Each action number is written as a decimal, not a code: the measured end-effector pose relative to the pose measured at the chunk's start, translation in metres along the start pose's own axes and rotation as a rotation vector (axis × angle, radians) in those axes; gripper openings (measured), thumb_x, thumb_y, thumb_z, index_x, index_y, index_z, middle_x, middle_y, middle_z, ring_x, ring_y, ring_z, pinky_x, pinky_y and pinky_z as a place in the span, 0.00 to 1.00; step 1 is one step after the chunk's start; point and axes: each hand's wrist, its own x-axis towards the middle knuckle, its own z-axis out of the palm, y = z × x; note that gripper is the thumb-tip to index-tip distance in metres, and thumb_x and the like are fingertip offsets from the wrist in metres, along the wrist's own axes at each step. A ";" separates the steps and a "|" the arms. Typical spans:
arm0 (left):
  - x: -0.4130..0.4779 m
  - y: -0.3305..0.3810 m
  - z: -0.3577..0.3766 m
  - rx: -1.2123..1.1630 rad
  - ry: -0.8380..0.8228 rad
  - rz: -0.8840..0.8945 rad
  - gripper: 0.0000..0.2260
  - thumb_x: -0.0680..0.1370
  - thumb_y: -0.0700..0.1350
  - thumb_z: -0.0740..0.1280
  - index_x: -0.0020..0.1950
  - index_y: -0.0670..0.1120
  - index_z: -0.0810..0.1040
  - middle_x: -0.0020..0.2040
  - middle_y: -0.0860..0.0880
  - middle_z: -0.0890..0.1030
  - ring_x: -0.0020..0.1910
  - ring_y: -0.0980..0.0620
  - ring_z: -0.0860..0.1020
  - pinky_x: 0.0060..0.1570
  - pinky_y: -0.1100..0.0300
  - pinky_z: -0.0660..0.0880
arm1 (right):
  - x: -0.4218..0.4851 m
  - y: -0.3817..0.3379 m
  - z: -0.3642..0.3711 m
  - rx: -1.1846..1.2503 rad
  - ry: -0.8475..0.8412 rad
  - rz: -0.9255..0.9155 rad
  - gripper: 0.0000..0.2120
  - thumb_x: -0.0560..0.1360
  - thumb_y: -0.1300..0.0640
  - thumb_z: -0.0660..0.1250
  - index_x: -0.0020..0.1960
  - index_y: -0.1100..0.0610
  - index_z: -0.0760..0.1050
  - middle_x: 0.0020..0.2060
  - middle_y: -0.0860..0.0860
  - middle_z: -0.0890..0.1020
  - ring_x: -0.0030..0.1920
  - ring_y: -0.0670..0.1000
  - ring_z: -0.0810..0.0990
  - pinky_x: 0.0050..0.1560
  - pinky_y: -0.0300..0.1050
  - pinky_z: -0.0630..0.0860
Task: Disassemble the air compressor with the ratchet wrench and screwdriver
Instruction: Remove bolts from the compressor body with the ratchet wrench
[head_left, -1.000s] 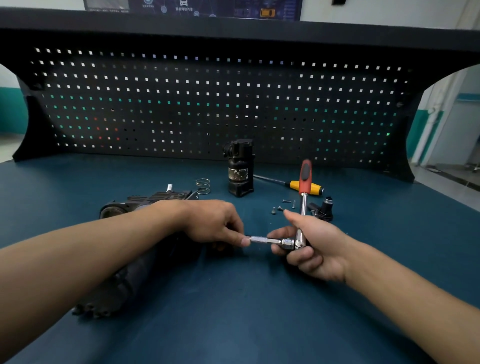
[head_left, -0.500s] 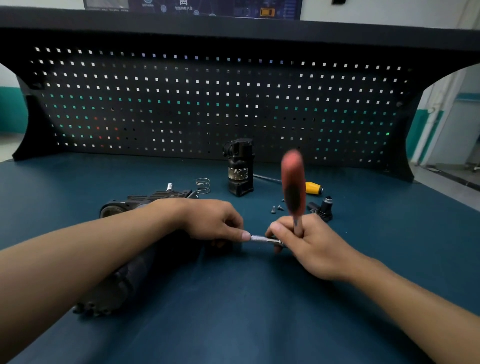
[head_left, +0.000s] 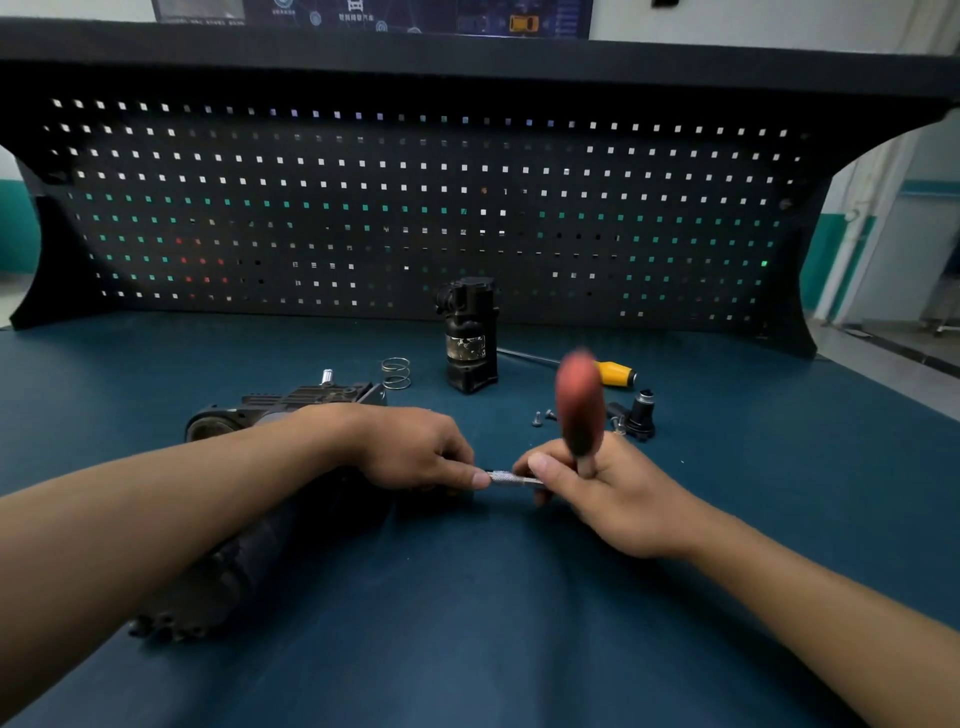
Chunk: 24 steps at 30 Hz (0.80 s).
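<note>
Two hands, one ratchet wrench, mid-frame.
Left hand pinches its knurled bar; right hand grips the shaft, blurred red handle now swung leftward.

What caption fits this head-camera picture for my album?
At the bench, left hand holds the ratchet wrench extension, right hand grips its head, beside the air compressor.

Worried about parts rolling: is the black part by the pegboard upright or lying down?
Upright: the black part stands on its end on the blue table, taller than wide.
</note>
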 end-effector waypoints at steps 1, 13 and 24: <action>0.000 0.000 0.000 0.009 -0.005 -0.003 0.18 0.81 0.62 0.61 0.41 0.51 0.77 0.34 0.55 0.76 0.34 0.56 0.72 0.38 0.61 0.70 | 0.001 -0.002 0.000 0.126 -0.009 0.108 0.17 0.84 0.48 0.60 0.51 0.57 0.82 0.36 0.58 0.83 0.27 0.47 0.73 0.27 0.43 0.71; 0.000 -0.001 0.000 0.006 0.006 -0.012 0.18 0.80 0.62 0.62 0.42 0.50 0.79 0.36 0.53 0.78 0.34 0.56 0.73 0.39 0.60 0.71 | 0.013 -0.006 -0.002 0.945 -0.088 0.729 0.22 0.83 0.41 0.56 0.48 0.58 0.78 0.34 0.60 0.83 0.18 0.44 0.63 0.14 0.31 0.56; 0.002 0.000 0.002 0.033 0.056 -0.045 0.20 0.77 0.64 0.66 0.46 0.48 0.82 0.36 0.54 0.80 0.32 0.60 0.73 0.34 0.64 0.70 | 0.011 -0.001 0.006 0.705 0.039 0.578 0.19 0.83 0.43 0.59 0.52 0.59 0.77 0.36 0.64 0.84 0.18 0.49 0.65 0.19 0.36 0.57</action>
